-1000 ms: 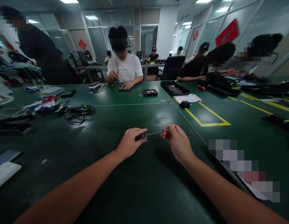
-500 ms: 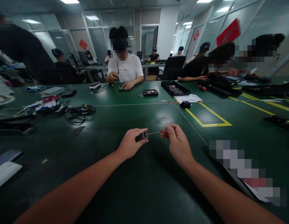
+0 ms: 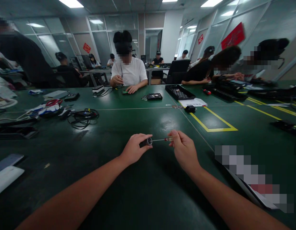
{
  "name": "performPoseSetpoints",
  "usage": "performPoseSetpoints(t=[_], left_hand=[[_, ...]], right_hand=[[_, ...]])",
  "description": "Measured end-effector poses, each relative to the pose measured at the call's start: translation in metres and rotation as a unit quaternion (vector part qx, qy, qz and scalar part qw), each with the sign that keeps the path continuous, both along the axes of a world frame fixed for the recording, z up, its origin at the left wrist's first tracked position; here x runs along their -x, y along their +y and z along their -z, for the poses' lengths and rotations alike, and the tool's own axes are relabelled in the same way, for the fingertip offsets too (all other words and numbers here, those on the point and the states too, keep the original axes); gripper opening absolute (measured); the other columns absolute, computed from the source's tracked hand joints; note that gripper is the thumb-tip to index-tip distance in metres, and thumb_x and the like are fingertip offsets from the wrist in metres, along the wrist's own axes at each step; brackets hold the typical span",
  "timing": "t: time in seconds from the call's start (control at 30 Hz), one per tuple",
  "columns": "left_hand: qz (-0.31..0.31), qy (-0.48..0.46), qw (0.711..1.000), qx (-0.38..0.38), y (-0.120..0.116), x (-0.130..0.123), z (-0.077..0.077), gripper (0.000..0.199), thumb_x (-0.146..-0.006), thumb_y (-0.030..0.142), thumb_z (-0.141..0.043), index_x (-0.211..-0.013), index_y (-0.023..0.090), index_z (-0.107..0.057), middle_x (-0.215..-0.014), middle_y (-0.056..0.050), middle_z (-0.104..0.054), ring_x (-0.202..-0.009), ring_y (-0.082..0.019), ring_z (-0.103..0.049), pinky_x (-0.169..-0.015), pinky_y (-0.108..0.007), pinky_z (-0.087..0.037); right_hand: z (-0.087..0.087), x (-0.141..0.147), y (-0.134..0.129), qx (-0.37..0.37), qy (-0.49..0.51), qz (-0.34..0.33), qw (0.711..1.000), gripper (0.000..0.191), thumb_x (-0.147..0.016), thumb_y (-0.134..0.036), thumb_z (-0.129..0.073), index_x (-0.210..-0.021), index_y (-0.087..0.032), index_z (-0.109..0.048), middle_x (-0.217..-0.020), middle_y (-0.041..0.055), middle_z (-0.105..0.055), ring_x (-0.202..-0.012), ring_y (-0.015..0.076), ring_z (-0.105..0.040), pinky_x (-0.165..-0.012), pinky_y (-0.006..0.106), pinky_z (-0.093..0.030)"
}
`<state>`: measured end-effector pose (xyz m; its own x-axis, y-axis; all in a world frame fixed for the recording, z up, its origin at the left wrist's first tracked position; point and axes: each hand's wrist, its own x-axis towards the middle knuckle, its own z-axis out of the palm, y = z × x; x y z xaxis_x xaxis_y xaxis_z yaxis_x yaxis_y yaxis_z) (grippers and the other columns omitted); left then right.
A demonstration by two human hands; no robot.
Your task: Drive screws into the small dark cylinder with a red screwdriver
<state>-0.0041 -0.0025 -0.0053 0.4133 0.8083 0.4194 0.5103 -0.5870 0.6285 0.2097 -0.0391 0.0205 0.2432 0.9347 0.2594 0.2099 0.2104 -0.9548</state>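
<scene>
My left hand point(image 3: 135, 147) grips a short dark cylinder point(image 3: 145, 142) between thumb and fingers, its ringed round end turned to the right. In my right hand point(image 3: 185, 147) is a small screwdriver point(image 3: 167, 139), held by its handle, which shows reddish and clear. The thin metal shaft runs left, and its tip meets the cylinder's open-looking end. How deep the tip sits inside I cannot tell. Both hands are above the green table point(image 3: 143, 198).
Tangled black cables point(image 3: 83, 117) lie at left, near gloves point(image 3: 46, 108). A phone point(image 3: 9, 162) rests at the left edge. Further off are a black parts tray point(image 3: 179, 92) and a small black block point(image 3: 190, 109). A person in white point(image 3: 129, 72) works opposite.
My right hand's fingers have shifted on the screwdriver, and more of its handle shows. The left hand keeps its hold on the cylinder. The whole view has tipped slightly upward.
</scene>
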Motion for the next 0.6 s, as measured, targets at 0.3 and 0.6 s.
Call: performPoseSetpoints(t=[0.3, 0.6], left_hand=[[-0.004, -0.014, 1.000, 0.023, 0.0011, 0.0001, -0.0007, 0.044, -0.085, 0.021, -0.078, -0.128, 0.026, -0.068, -0.120, -0.007, -0.071, -0.113, -0.025, -0.065, -0.101, -0.045, -0.048], [-0.062, -0.028, 0.995, 0.067, 0.0005, -0.0011, -0.0021, 0.046, -0.079, 0.019, -0.083, -0.124, 0.021, -0.069, -0.120, -0.007, -0.073, -0.111, -0.025, -0.067, -0.100, -0.043, -0.050]], right_hand=[[-0.0007, 0.0031, -0.0010, 0.009, -0.016, -0.021, 1.000, 0.042, -0.097, -0.059, -0.046, -0.094, -0.022, -0.066, -0.069, 0.0005, -0.061, -0.061, 0.0183, -0.056, -0.059, 0.032, -0.044], [-0.0003, 0.0040, -0.0003, -0.006, 0.016, -0.022, 1.000, 0.034, -0.094, -0.052, -0.053, -0.102, -0.022, -0.064, -0.081, 0.0029, -0.067, -0.073, 0.0199, -0.062, -0.068, 0.034, -0.050]])
